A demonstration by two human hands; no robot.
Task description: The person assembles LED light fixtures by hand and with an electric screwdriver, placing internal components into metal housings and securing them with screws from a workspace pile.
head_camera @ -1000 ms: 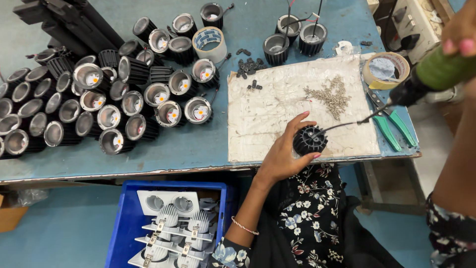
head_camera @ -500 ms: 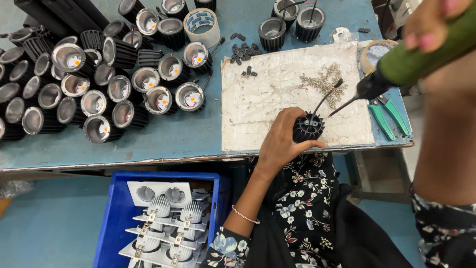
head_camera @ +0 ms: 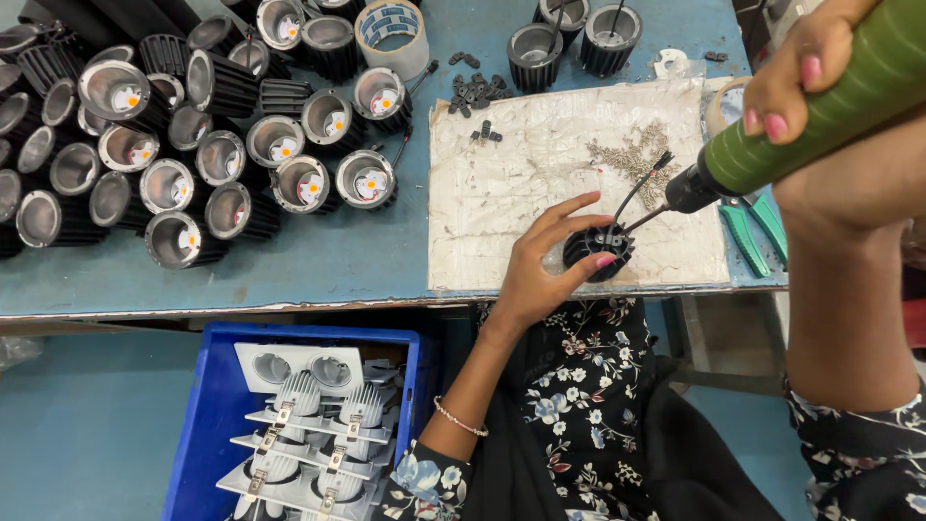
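Head view: your left hand [head_camera: 540, 275] clamps the black finned round lamp housing [head_camera: 598, 251] on the white worn mat [head_camera: 540, 183], near the front edge of the blue workbench [head_camera: 318, 260]. Your right hand [head_camera: 820, 87] is closed around the green cylindrical power screwdriver [head_camera: 820, 116], bit at the housing top. Housing looks rigid metal, fairly light; fins give purchase, so hold by the sides, clear of the black wires [head_camera: 641, 183].

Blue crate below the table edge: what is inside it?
The blue crate holds stacked white trays carrying silver finned lamp housings in pairs, several layers deep. The top tray shows two round empty sockets. The crate's floor and lower layers are covered by the stack.
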